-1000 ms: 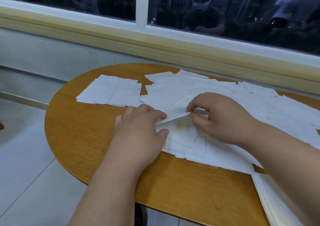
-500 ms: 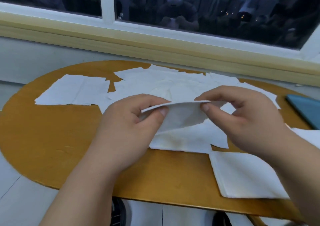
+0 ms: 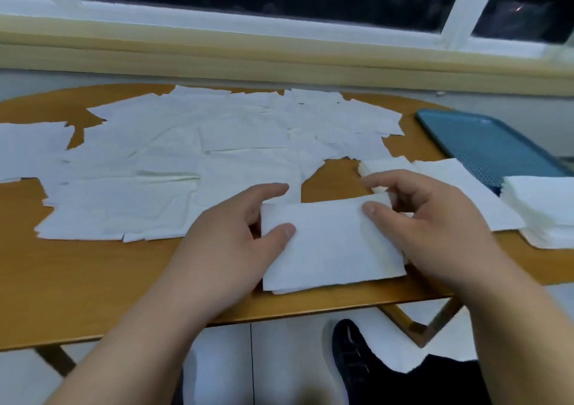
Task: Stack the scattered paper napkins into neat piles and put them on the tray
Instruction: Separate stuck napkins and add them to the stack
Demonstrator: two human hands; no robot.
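Moved: napkin (image 3: 332, 243) now nearer, rightward.
Hands: left hand (image 3: 230, 243), right hand (image 3: 425, 227) pinching its side edges.
Handling: light, limp.

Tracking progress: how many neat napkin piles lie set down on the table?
2: one white paper napkin pile just behind the right hand, one thicker pile at the frame's right edge by the blue plastic tray. More may lie off-frame.
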